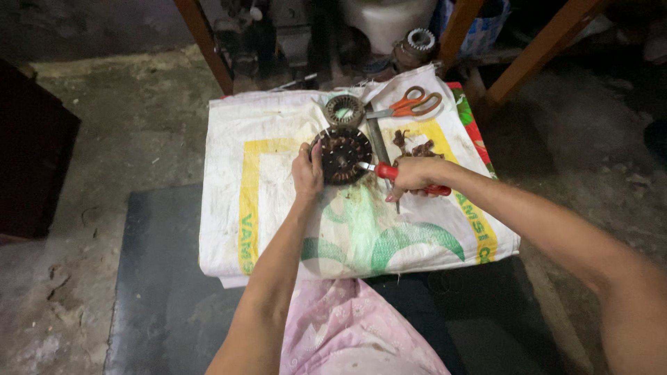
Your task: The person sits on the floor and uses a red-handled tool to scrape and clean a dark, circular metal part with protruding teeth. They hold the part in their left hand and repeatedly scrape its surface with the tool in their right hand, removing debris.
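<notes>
Pink patterned cloth [354,333] lies nearest, below both forearms. Beyond it the left hand [308,170] clasps the rim of a round dark motor stator [342,154] resting on a white woven sack [278,173], while the right hand [415,175] is clenched around a red-handled tool [389,171] whose tip touches the stator's edge. Just past the grip sit a smaller ring-shaped core [344,110] and orange-handled scissors [411,105].
</notes>
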